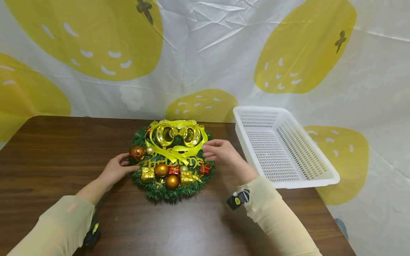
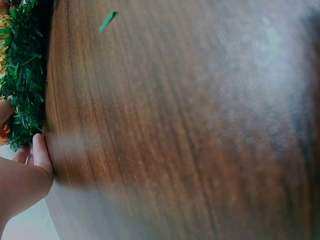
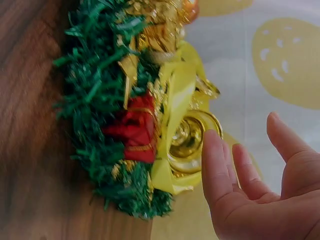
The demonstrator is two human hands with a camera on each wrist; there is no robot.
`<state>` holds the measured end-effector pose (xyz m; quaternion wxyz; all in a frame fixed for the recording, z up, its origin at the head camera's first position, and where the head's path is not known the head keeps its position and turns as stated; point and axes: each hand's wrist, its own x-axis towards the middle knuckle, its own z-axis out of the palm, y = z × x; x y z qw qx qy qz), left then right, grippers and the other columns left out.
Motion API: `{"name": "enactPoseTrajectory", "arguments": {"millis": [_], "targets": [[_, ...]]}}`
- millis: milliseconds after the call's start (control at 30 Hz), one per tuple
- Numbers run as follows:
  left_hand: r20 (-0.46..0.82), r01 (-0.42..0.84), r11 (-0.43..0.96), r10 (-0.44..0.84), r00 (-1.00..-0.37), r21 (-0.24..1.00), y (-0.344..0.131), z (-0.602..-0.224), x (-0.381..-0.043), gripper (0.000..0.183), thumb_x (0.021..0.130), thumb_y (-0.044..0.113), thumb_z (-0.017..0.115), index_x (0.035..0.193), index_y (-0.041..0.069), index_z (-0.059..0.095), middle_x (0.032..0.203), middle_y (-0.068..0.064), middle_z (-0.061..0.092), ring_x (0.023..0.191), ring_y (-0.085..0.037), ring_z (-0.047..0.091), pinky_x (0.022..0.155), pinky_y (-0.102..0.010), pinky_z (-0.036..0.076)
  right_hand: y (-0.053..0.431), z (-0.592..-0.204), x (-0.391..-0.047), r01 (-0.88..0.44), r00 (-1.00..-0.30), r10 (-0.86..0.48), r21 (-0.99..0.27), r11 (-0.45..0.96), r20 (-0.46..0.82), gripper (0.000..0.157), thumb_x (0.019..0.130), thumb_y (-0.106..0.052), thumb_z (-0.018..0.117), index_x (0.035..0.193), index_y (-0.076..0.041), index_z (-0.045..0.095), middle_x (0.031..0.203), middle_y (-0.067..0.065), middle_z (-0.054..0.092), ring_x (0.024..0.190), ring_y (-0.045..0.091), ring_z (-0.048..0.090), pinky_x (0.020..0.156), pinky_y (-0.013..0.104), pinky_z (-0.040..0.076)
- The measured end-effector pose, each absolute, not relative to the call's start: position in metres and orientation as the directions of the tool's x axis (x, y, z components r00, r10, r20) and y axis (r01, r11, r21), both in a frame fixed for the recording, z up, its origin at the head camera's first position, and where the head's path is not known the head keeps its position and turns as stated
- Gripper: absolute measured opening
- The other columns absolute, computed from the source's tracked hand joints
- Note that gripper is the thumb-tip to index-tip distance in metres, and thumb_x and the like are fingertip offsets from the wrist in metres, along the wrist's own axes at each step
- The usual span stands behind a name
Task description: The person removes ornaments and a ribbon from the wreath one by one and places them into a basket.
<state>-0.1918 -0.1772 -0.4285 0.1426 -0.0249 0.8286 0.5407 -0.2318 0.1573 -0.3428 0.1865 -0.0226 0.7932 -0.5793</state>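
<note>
A round green Christmas wreath (image 1: 171,195) lies on the table, with gold and red gift boxes, copper-coloured baubles and gold lettering on it. On its upper part sit two shiny gold bells (image 1: 192,137) with a loose yellow ribbon (image 1: 173,156). My left hand (image 1: 116,170) grips the wreath's left edge beside a copper bauble (image 1: 137,153), thumb over the rim and fingers at its outer side. My right hand (image 1: 221,152) hovers by the ribbon at the right edge. In the right wrist view its fingers (image 3: 216,162) stand apart, holding nothing.
A white perforated plastic basket (image 1: 240,133) stands at the right of the table (image 1: 64,149), behind my right forearm. A curtain with yellow fruit prints (image 1: 198,53) hangs along the back. One small green sliver (image 2: 107,22) lies on the wood near the wreath.
</note>
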Motion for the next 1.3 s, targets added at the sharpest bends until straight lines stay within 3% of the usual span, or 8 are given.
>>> {"name": "enactPoseTrajectory", "arguments": {"millis": [133, 633, 900, 1300], "targets": [[-0.271, -0.202, 0.416, 0.114, -0.956, 0.887, -0.177, -0.429, -0.192, 0.082, 0.091, 0.025, 0.06, 0.147, -0.007, 0.011, 0.146, -0.035, 0.022, 0.134, -0.047, 0.026, 0.108, -0.055, 0.031, 0.148, -0.349, -0.229, 0.192, -0.925, -0.25, -0.921, 0.34, -0.285, 0.037, 0.092, -0.012, 0.058, 0.122, 0.009, 0.055, 0.122, 0.031, 0.056, 0.084, 0.018, 0.068, 0.085, 0.037, 0.055], [-0.273, -0.207, 0.404, 0.112, -0.956, 0.891, -0.176, -0.43, -0.19, 0.083, 0.09, 0.025, 0.061, 0.148, -0.006, 0.011, 0.147, -0.034, 0.022, 0.135, -0.046, 0.026, 0.108, -0.056, 0.031, 0.126, -0.368, -0.22, 0.237, -0.899, -0.254, -0.882, 0.407, -0.358, 0.033, 0.088, -0.017, 0.065, 0.113, 0.004, 0.063, 0.105, 0.024, 0.067, 0.068, 0.013, 0.066, 0.073, 0.034, 0.058], [-0.282, -0.213, 0.407, 0.117, -0.952, 0.888, -0.178, -0.43, -0.191, 0.082, 0.091, 0.025, 0.059, 0.148, -0.006, 0.009, 0.147, -0.035, 0.02, 0.135, -0.046, 0.024, 0.108, -0.056, 0.031, 0.115, -0.373, -0.219, 0.218, -0.901, -0.219, -0.828, 0.517, -0.374, 0.03, 0.085, -0.021, 0.069, 0.107, 0.0, 0.069, 0.099, 0.016, 0.069, 0.076, 0.017, 0.069, 0.069, 0.031, 0.059], [-0.268, -0.203, 0.396, 0.116, -0.956, 0.895, -0.177, -0.43, -0.191, 0.083, 0.09, 0.026, 0.061, 0.148, -0.005, 0.011, 0.147, -0.034, 0.022, 0.136, -0.045, 0.025, 0.108, -0.055, 0.031, 0.102, -0.366, -0.213, 0.138, -0.912, -0.204, -0.735, 0.664, -0.355, 0.027, 0.079, -0.025, 0.075, 0.094, -0.003, 0.074, 0.074, 0.006, 0.067, 0.056, 0.011, 0.061, 0.055, 0.027, 0.056]]}}
